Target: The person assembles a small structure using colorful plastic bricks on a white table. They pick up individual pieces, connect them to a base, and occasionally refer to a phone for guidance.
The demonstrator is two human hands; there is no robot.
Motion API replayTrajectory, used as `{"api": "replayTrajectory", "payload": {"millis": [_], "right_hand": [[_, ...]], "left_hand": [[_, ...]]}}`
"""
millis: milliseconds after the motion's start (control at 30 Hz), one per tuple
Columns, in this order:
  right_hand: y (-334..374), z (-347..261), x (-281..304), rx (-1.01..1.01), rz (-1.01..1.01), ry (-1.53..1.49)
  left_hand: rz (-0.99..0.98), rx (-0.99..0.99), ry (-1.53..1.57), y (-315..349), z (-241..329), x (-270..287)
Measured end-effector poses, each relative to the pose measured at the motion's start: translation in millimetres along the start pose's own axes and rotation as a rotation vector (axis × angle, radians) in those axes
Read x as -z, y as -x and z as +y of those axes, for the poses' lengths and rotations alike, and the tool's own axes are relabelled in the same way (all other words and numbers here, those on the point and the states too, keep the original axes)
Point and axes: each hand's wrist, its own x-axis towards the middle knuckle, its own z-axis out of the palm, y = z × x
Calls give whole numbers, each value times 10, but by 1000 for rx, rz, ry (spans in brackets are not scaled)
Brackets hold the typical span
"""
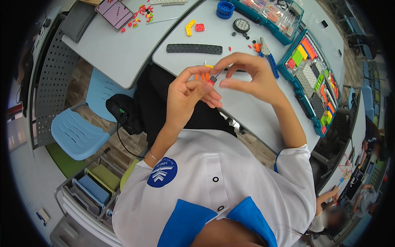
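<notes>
My left hand is closed, pinching a small red plastic piece with a dark collar between thumb and fingers. A thin grey shaft sticks up from the collar toward my right hand. The right thumb and index finger curve apart around the shaft's end, with a visible gap between them; contact with it is unclear. Orange strips and a small yellow part show behind my left fingers, partly hidden. Beyond the hands lies a long black perforated beam.
On the table are yellow and red connectors, a grey wheel, a blue hub and pliers. Teal parts cases line the right. A phone and scattered pegs occupy the left table.
</notes>
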Motion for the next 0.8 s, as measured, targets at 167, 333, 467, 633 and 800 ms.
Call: {"api": "replayTrajectory", "payload": {"millis": [167, 333, 467, 633, 800], "right_hand": [[-155, 643, 566, 33, 386, 756], [-228, 1050, 717, 92, 551, 1188], [-267, 1063, 665, 86, 556, 1186], [-266, 1180, 710, 74, 525, 1061], [-310, 1009, 599, 147, 530, 862]], "left_hand": [[-4, -53, -7, 0, 22, 16], [-19, -54, 0, -7, -31, 12], [-9, -60, -14, -12, -18, -9], [-22, -63, -12, -30, -27, -27], [-10, -68, -14, -25, -23, -9]]}}
